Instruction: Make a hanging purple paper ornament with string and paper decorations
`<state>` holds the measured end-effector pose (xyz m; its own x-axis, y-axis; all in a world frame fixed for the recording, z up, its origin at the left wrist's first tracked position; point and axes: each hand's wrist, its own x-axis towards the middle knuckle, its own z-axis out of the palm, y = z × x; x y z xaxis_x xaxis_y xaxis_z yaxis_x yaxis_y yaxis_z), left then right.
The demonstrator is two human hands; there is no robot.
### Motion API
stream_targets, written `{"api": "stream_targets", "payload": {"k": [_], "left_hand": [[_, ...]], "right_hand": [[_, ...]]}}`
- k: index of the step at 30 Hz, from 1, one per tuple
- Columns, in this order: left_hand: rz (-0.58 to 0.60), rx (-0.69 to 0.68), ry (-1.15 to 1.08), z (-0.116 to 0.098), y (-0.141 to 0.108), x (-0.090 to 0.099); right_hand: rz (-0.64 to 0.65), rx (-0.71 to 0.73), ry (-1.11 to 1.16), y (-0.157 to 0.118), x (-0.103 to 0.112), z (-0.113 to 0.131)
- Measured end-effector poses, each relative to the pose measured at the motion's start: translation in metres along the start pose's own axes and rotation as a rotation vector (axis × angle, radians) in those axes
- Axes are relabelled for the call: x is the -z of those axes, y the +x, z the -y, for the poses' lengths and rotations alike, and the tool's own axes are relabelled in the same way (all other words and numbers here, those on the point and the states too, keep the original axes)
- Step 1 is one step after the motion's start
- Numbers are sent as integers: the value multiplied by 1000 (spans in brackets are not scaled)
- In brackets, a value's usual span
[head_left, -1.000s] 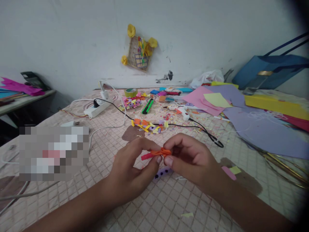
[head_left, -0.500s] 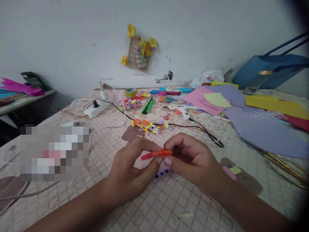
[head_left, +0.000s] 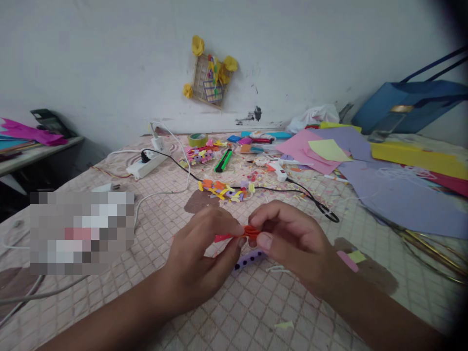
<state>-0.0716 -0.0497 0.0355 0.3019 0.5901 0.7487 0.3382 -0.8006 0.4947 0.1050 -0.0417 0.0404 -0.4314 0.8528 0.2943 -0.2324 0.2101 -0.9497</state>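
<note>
Between both hands, near the middle, is a small folded orange paper piece (head_left: 251, 232) with a red strip (head_left: 223, 238) sticking out to the left. My left hand (head_left: 204, 248) pinches its left part between thumb and fingertips. My right hand (head_left: 292, 239) grips the right end with thumb and index finger. Just below the hands lies a purple strip with black dots (head_left: 249, 260), partly hidden by the left thumb. Beyond the hands sits a colourful paper garland (head_left: 223, 191).
A green cutter (head_left: 224, 161), a roll of tape (head_left: 198, 140) and a white glue gun (head_left: 279, 171) lie farther back. Cables and a power strip (head_left: 148, 165) are at the left. Coloured paper sheets (head_left: 402, 195) and a blue bag (head_left: 413, 107) occupy the right.
The orange piece looks more tightly squeezed. My right thumb has shifted slightly right, and my left index finger is more bent. The forearms have hardly moved.
</note>
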Motion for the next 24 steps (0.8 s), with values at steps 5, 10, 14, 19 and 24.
{"api": "stream_targets", "payload": {"k": [5, 10, 14, 19, 24], "left_hand": [[-2, -8, 20, 0, 0, 0], [-38, 21, -19, 3, -6, -2], [-48, 50, -40, 6, -9, -2], [-3, -46, -57, 5, -2, -1], [0, -53, -46, 3, 1, -1]], "right_hand": [[-11, -20, -26, 0, 1, 1], [-11, -3, -68, 0, 0, 1], [-15, -4, -81, 1, -1, 1], [-19, -12, -67, 2, -2, 2], [-15, -19, -65, 3, -2, 3]]}}
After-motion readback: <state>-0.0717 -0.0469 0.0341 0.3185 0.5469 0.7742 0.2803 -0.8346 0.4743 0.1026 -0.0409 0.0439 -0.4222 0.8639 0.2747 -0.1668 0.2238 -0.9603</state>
